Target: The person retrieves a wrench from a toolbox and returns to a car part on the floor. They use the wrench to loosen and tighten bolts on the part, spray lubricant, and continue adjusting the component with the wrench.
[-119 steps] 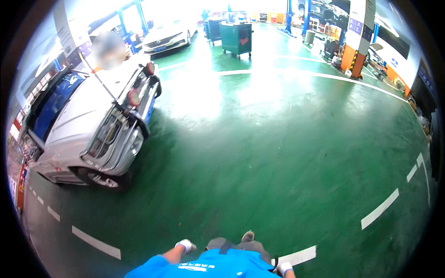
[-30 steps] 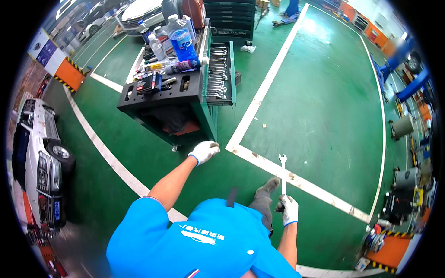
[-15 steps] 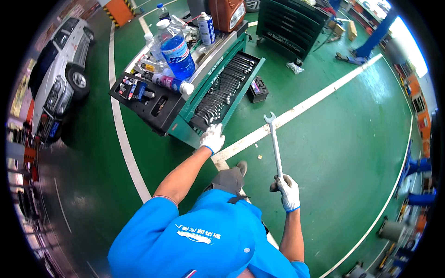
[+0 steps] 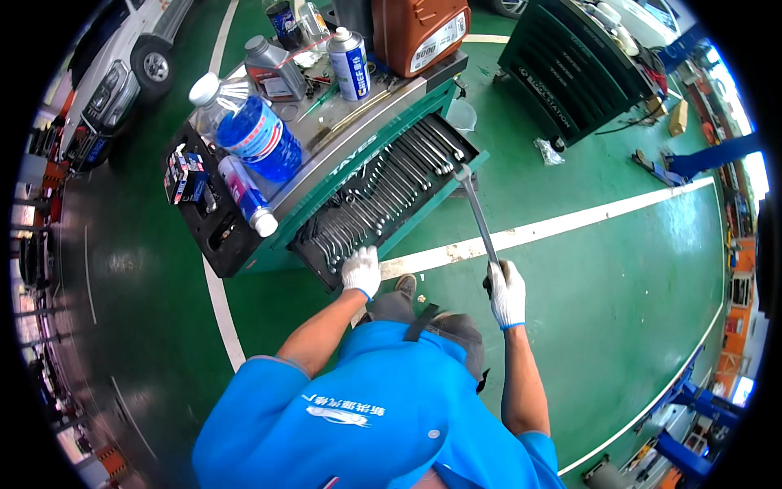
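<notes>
Wrench (image 4: 479, 218) is clasped in the right hand (image 4: 507, 295), long axis pointing forward to the right end of the drawer (image 4: 425, 209). The left hand (image 4: 362, 270) is by its left end, finger spread unclear.

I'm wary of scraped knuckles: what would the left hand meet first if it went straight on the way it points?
Probably the wrenches in the open drawer, though the left hand's height against the drawer's rim is unclear.
</notes>
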Available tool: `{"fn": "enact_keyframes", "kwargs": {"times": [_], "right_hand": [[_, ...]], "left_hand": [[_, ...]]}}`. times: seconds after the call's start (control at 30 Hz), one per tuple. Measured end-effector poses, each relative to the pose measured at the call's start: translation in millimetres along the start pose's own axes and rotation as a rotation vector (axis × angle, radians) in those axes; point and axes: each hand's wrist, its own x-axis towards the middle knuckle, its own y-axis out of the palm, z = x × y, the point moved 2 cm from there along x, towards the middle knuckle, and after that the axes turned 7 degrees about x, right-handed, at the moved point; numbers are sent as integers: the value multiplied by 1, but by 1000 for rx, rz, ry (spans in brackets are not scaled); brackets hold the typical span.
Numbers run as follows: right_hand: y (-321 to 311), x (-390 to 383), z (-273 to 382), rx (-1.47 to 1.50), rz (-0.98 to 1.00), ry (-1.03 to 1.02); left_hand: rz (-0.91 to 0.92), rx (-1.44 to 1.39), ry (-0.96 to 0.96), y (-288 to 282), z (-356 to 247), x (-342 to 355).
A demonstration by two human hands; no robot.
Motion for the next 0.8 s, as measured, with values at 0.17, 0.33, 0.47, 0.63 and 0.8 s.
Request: {"fn": "enact_keyframes", "kwargs": {"times": [0.17,0.33,0.47,0.63,0.8], "right_hand": [[-9,134,-14,-355,102,-297],[-2,233,-24,-579,160,-596],[1,284,-34,-640,150,-774],[3,299,-36,-892,421,-786],[-13,295,-51,-1063,643,-732]], "left_hand": [[30,3,-34,-7,-48,-17],[90,10,-195,-6,-86,-35],[171,-6,-340,3,-116,-43],[248,-15,-449,11,-130,-49],[247,-54,-506,12,-147,-52]]}}
